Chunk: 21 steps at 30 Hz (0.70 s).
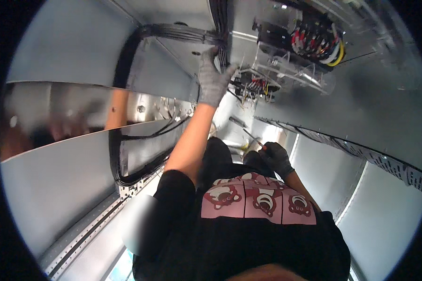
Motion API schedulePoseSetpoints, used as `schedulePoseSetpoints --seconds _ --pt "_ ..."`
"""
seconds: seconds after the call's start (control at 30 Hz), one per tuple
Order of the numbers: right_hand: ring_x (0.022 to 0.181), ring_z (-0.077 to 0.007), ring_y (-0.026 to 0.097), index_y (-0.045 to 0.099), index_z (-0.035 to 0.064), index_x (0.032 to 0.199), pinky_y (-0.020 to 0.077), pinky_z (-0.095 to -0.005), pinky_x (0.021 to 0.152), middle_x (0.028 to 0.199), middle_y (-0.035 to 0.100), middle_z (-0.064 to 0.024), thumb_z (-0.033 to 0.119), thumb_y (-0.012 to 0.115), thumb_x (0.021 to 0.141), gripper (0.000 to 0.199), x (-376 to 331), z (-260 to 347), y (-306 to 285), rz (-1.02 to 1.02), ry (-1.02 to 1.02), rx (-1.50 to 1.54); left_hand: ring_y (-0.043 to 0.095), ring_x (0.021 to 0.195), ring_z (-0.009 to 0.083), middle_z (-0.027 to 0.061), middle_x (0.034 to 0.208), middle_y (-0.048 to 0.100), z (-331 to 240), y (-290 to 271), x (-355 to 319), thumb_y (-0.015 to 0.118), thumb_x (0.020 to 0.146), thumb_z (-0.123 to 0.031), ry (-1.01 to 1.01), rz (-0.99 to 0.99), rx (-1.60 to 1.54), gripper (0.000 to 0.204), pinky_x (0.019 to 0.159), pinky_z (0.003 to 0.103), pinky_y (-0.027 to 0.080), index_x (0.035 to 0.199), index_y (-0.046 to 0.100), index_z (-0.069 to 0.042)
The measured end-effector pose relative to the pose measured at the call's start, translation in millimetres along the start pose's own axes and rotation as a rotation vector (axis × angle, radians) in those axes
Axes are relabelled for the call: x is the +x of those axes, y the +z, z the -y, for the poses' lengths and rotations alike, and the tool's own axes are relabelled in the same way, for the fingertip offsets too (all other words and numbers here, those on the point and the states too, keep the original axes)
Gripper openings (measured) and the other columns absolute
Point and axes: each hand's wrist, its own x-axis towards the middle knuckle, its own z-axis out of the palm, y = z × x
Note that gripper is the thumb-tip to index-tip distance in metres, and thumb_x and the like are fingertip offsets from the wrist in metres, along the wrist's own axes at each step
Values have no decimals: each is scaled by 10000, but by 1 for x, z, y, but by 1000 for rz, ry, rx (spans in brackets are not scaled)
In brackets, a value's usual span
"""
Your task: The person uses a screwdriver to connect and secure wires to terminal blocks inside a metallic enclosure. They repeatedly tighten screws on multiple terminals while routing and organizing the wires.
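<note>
Screwdriver (254,139): one, thin dark shaft, reddish handle; in right hand
Right hand (277,158): closed round handle
Left hand (212,82): thumb spread at black cable bundle (222,30); grip can't tell
Gloves: two, grey

You have grey metal walls (56,173) on both sides, a perforated rail (86,230) along the lower left, and bluish brightness (122,268) beside it.

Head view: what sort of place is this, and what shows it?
Probably inside a metal electrical cabinet, judging by the thick black cable bundle, the red, black and yellow wire cluster, and the flat grey metal panel.
</note>
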Motion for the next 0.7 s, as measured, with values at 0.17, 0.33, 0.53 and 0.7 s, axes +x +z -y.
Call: schedulePoseSetpoints --seconds 0.17,0.33,0.53,0.7 --pt "712 -309 599 614 70 889 477 -394 661 752 607 -130 339 658 844 276 -4 -42 23 116 145 -85 607 845 288 146 936 595 1 32 19 812 700 -283 -16 -204 -202 506 765 377 506 1038 545 -17" --pt "684 -327 600 596 63 858 472 -412 638 733 609 -143 366 632 859 304 -9 -77 46 183 263 -50 618 910 251 139 1025 625 -24 23 36 695 812 -175 203 -172 -47 398 821 341 499 1136 548 2" --pt "700 -329 611 600 71 872 477 -421 649 714 609 -144 366 621 864 296 -1 -116 76 326 289 -136 647 893 281 141 1014 643 -11 34 30 671 742 -67 238 -250 85 398 788 361 516 1122 561 -35" --pt "652 -321 587 595 68 852 468 -410 626 682 592 -130 362 632 858 297 3 -172 128 296 161 -93 622 856 346 174 952 611 -4 38 34 709 702 -56 364 -326 -156 400 763 398 515 1068 553 -17"
